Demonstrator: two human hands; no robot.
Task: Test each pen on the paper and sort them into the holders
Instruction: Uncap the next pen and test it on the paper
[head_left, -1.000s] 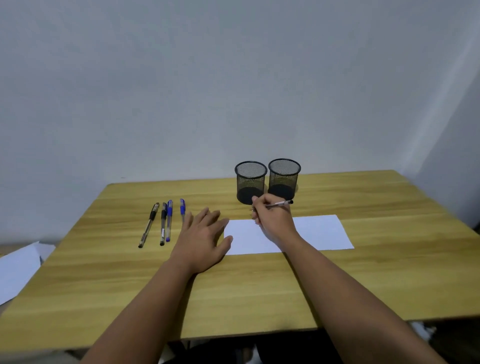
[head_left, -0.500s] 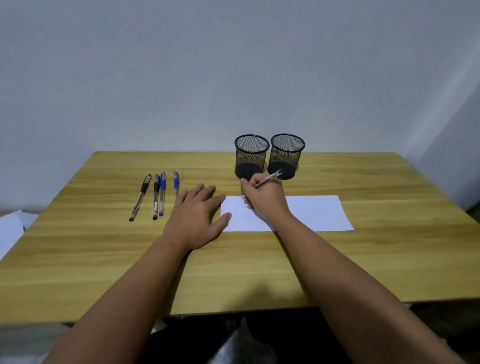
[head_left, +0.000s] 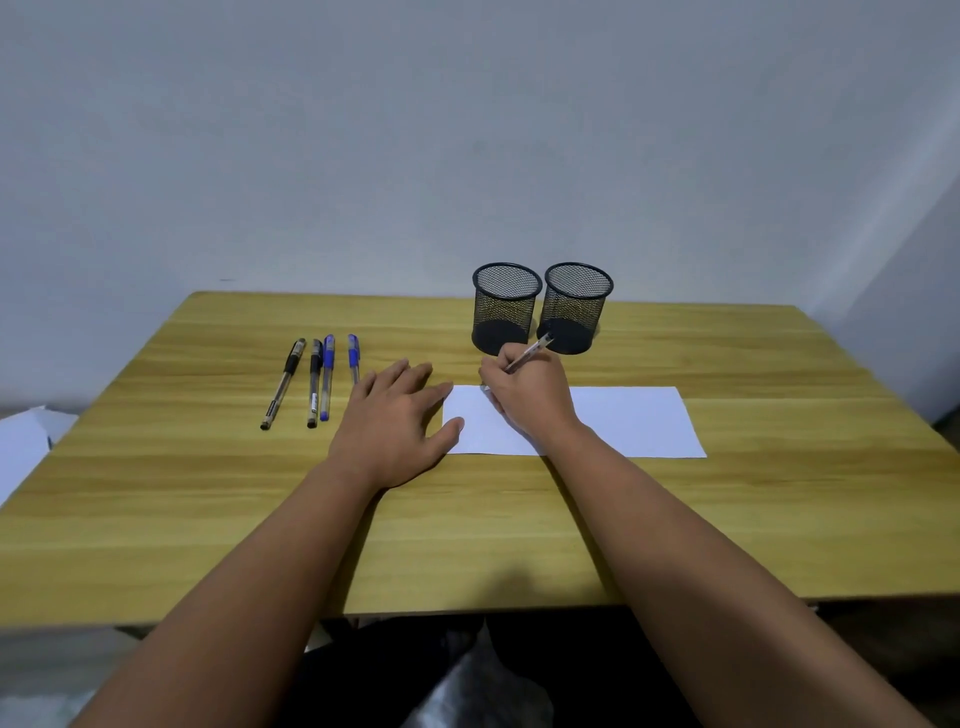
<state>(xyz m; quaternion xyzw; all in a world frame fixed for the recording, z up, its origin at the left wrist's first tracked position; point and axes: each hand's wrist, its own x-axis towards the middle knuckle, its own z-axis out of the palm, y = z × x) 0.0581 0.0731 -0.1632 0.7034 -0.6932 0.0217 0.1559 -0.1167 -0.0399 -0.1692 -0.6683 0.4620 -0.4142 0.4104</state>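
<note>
My right hand (head_left: 527, 397) grips a clear pen (head_left: 529, 352), its tip down at the upper left corner of the white paper (head_left: 628, 421). Flat beside that sheet lies my left hand (head_left: 397, 421), fingers spread, its thumb touching the paper's left edge. Two black mesh holders stand behind the paper: the left holder (head_left: 505, 306) and the right holder (head_left: 575, 306), both looking empty. Left of my hands lie several pens in a row: two black-capped pens (head_left: 283, 382) (head_left: 314, 382) and two blue-capped pens (head_left: 327, 376) (head_left: 354, 356), the last partly hidden by my left fingers.
The wooden table (head_left: 208, 519) meets a grey wall at the back. White sheets (head_left: 21, 447) lie off the table's left edge, lower down. A dark shape sits under the table's near edge.
The view has tilted down and the table looks larger. My right hand has tipped the pen more upright and brought its tip to the paper's corner. My left hand stays flat.
</note>
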